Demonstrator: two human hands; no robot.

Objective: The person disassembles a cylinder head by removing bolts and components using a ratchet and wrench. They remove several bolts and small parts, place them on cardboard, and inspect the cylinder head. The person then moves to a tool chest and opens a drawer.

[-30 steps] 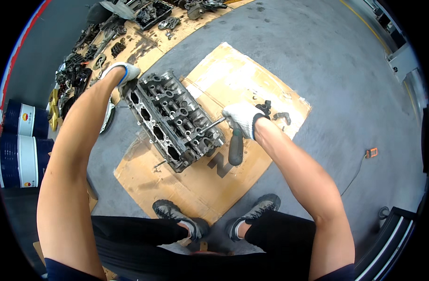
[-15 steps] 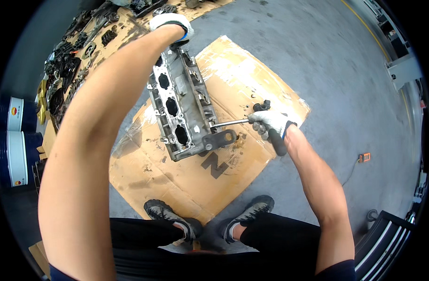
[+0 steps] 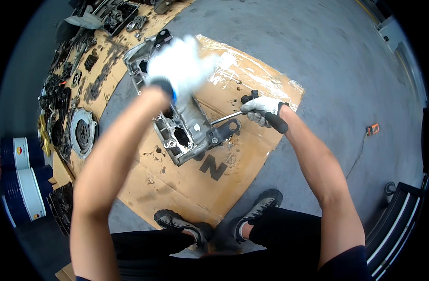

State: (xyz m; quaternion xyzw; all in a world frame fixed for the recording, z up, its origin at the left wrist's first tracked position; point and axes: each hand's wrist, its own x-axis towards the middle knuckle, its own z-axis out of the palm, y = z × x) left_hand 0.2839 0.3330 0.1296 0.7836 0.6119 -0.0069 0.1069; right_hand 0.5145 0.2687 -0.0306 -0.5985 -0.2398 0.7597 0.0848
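Note:
A grey metal engine cylinder head (image 3: 194, 122) with dark oval ports lies on a flattened cardboard sheet (image 3: 177, 196). My right hand (image 3: 260, 108), in a white and grey glove, is closed around a ratchet wrench (image 3: 276, 122) with a black handle. Its long metal extension reaches left to the side of the cylinder head, beside a dark lifting bracket (image 3: 225, 131); the tip's seat is hard to see. Over the far part of the cylinder head, my white-gloved left hand (image 3: 179, 63) is blurred, fingers stretched and thumb apart. No object shows in it, and it hides some ports.
A small black part (image 3: 250, 96) lies past my right hand, near several small dark pieces. Greasy engine parts and a round clutch housing (image 3: 84, 133) cover cardboard at left. Blue and white drums (image 3: 29, 192), an orange device with a cord (image 3: 373, 129) and a dark cabinet (image 3: 395, 229) flank me.
My left hand has come off the far end of the cylinder head and moved nearer. The ratchet handle has swung upward in my right hand. The view has shifted.

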